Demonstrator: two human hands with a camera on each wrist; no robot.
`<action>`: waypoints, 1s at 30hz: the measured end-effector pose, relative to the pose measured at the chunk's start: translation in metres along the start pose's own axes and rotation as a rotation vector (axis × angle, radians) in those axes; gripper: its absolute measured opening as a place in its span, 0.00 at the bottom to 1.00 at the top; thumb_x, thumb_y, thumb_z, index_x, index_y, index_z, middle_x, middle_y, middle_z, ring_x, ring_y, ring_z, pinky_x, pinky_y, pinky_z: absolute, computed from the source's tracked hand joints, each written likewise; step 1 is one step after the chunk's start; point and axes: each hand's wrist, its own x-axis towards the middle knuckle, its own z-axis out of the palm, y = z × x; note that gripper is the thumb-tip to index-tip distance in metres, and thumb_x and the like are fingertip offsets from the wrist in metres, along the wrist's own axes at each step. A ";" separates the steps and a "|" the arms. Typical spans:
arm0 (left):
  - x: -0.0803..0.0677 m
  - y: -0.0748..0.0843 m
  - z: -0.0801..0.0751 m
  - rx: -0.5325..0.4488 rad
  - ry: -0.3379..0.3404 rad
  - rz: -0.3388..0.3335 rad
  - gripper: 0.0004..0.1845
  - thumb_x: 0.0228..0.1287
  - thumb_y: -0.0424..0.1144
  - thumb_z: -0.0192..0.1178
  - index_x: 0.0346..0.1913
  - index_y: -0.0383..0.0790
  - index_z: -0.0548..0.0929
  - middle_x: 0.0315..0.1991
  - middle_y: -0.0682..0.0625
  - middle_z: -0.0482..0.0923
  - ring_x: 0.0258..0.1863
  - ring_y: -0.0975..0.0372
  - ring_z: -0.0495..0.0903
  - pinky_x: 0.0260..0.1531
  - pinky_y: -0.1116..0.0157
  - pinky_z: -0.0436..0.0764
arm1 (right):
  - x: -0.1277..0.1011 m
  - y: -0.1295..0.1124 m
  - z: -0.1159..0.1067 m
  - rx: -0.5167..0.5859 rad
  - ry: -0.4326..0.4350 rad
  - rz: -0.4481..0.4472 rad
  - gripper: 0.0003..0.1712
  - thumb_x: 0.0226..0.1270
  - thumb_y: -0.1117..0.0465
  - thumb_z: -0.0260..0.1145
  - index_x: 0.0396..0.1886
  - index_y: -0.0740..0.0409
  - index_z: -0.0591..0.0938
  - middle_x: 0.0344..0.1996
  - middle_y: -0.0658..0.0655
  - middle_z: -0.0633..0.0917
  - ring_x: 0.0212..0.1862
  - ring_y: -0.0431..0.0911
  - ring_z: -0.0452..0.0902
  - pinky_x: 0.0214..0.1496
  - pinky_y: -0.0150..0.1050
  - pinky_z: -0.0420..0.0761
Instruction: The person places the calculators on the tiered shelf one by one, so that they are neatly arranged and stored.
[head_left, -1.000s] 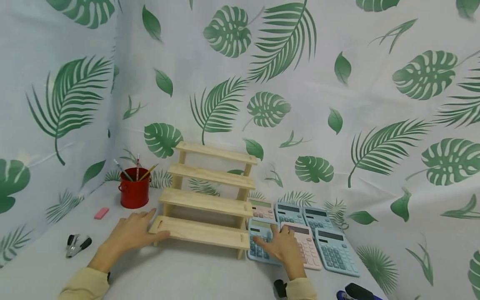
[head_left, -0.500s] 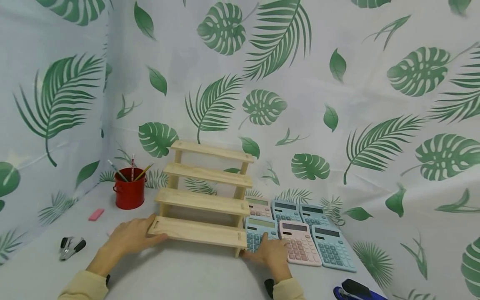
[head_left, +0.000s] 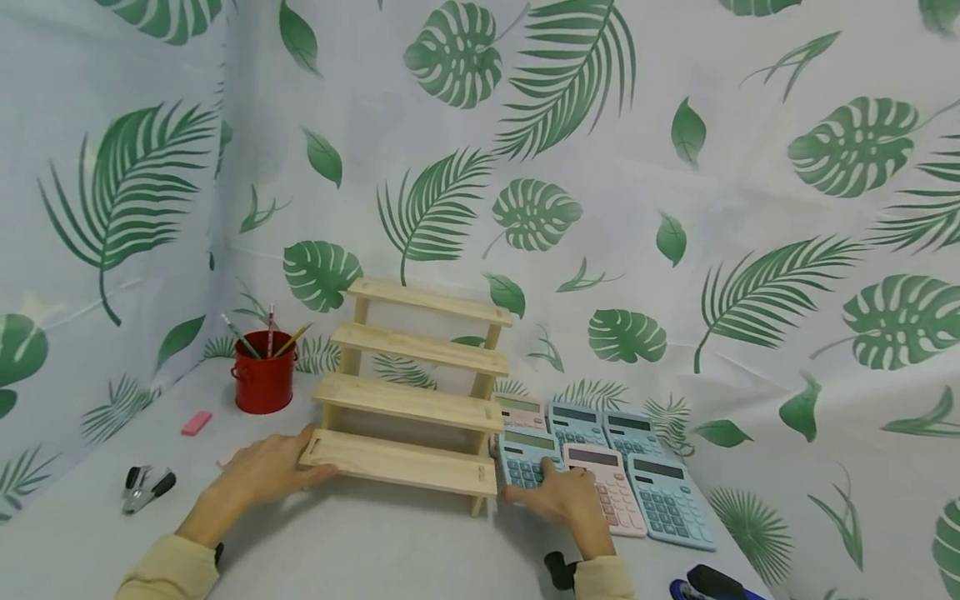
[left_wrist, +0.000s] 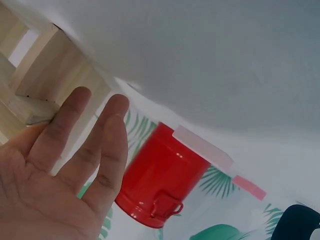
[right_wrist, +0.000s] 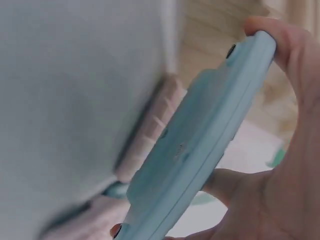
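Leaf-printed cloth [head_left: 637, 217] backs the desk [head_left: 375, 550]; the right grip [head_left: 568, 504] holds a blue calculator [head_left: 525, 458], tilted, beside the wooden rack [head_left: 412, 402]; the left grip [head_left: 257, 477], fingers apart, is at the rack's other end; a rear pink calculator [head_left: 521, 412] is partly hidden, the stapler [head_left: 714, 581] cut off

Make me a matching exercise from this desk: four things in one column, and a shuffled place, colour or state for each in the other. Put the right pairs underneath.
Column one
1. right hand
2. left hand
3. bucket
4. stapler

Column two
A. at the front left corner of the wooden rack
B. blue and black, at the lower right of the head view
C. gripping a blue calculator
D. red, holding pencils

Right pairs: 1-C, 2-A, 3-D, 4-B
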 end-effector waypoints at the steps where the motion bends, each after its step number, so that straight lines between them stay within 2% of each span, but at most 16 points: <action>1: 0.000 -0.001 0.000 -0.001 0.000 0.002 0.49 0.56 0.70 0.65 0.68 0.34 0.71 0.50 0.38 0.84 0.41 0.52 0.83 0.36 0.45 0.81 | -0.001 0.001 -0.006 0.019 0.003 -0.003 0.64 0.50 0.20 0.62 0.75 0.62 0.66 0.62 0.89 0.67 0.65 0.82 0.63 0.60 0.73 0.70; 4: 0.000 -0.001 0.000 -0.004 -0.008 0.007 0.50 0.57 0.69 0.64 0.70 0.32 0.70 0.53 0.36 0.84 0.44 0.49 0.84 0.40 0.42 0.81 | -0.004 0.004 -0.026 0.070 0.040 -0.021 0.64 0.54 0.19 0.58 0.77 0.61 0.62 0.63 0.90 0.65 0.64 0.84 0.62 0.55 0.73 0.73; 5: 0.000 -0.001 0.000 -0.006 -0.011 0.007 0.50 0.57 0.69 0.64 0.70 0.32 0.69 0.53 0.35 0.83 0.45 0.48 0.84 0.41 0.41 0.81 | -0.005 0.004 -0.032 0.084 0.058 -0.032 0.65 0.54 0.18 0.57 0.78 0.60 0.61 0.60 0.89 0.69 0.60 0.82 0.68 0.51 0.70 0.76; 7: -0.001 0.000 0.000 -0.003 -0.016 0.000 0.50 0.58 0.69 0.64 0.70 0.31 0.69 0.54 0.35 0.83 0.47 0.46 0.85 0.43 0.40 0.81 | -0.007 0.003 -0.045 0.105 0.106 -0.069 0.64 0.56 0.18 0.55 0.79 0.60 0.59 0.60 0.89 0.70 0.59 0.82 0.69 0.48 0.68 0.77; 11: -0.003 0.001 0.000 -0.005 -0.012 0.004 0.48 0.58 0.67 0.65 0.69 0.31 0.70 0.53 0.35 0.84 0.46 0.46 0.85 0.42 0.41 0.82 | -0.003 -0.015 -0.071 0.135 0.190 -0.137 0.64 0.57 0.19 0.56 0.80 0.58 0.57 0.54 0.86 0.73 0.50 0.72 0.75 0.41 0.58 0.78; 12: -0.002 0.002 0.000 -0.003 -0.008 0.011 0.47 0.58 0.66 0.65 0.68 0.31 0.71 0.52 0.36 0.84 0.46 0.47 0.85 0.41 0.42 0.82 | 0.001 -0.022 -0.079 0.128 0.205 -0.153 0.63 0.57 0.19 0.55 0.80 0.57 0.56 0.58 0.87 0.70 0.56 0.74 0.72 0.46 0.60 0.77; 14: -0.001 0.002 0.000 0.000 -0.001 0.024 0.47 0.58 0.65 0.66 0.68 0.31 0.71 0.51 0.36 0.85 0.44 0.48 0.85 0.41 0.43 0.82 | 0.010 -0.037 -0.093 0.117 0.224 -0.179 0.64 0.57 0.19 0.55 0.81 0.55 0.54 0.59 0.86 0.69 0.57 0.73 0.71 0.46 0.60 0.77; 18: 0.001 0.000 0.001 0.007 0.026 0.027 0.47 0.58 0.65 0.66 0.68 0.31 0.71 0.49 0.37 0.85 0.42 0.50 0.86 0.41 0.45 0.83 | 0.036 -0.074 -0.119 0.063 0.247 -0.223 0.63 0.58 0.18 0.52 0.82 0.52 0.51 0.66 0.85 0.63 0.68 0.78 0.60 0.54 0.67 0.76; 22: 0.000 0.000 0.003 0.012 0.022 0.018 0.48 0.58 0.66 0.66 0.68 0.31 0.71 0.50 0.36 0.85 0.45 0.48 0.86 0.43 0.44 0.82 | 0.061 -0.105 -0.130 0.020 0.270 -0.238 0.63 0.57 0.18 0.52 0.81 0.52 0.53 0.66 0.85 0.64 0.69 0.77 0.60 0.55 0.65 0.77; 24: -0.001 0.002 0.004 0.017 0.018 0.013 0.48 0.57 0.66 0.66 0.68 0.31 0.71 0.50 0.35 0.85 0.47 0.46 0.86 0.43 0.43 0.82 | 0.072 -0.118 -0.131 -0.007 0.297 -0.246 0.63 0.56 0.18 0.52 0.80 0.54 0.57 0.65 0.85 0.66 0.68 0.77 0.62 0.59 0.65 0.75; 27: -0.001 0.001 0.004 0.012 0.024 0.001 0.48 0.57 0.66 0.66 0.68 0.31 0.72 0.51 0.36 0.85 0.47 0.46 0.86 0.43 0.44 0.83 | 0.089 -0.138 -0.128 -0.054 0.370 -0.254 0.63 0.54 0.16 0.52 0.77 0.55 0.63 0.60 0.83 0.73 0.64 0.74 0.68 0.61 0.62 0.74; 30: -0.001 0.000 0.002 0.010 0.036 -0.009 0.48 0.56 0.66 0.67 0.68 0.31 0.72 0.51 0.36 0.85 0.47 0.47 0.86 0.44 0.44 0.82 | 0.104 -0.159 -0.123 -0.099 0.444 -0.264 0.62 0.53 0.15 0.49 0.75 0.55 0.68 0.59 0.81 0.76 0.63 0.71 0.69 0.65 0.61 0.69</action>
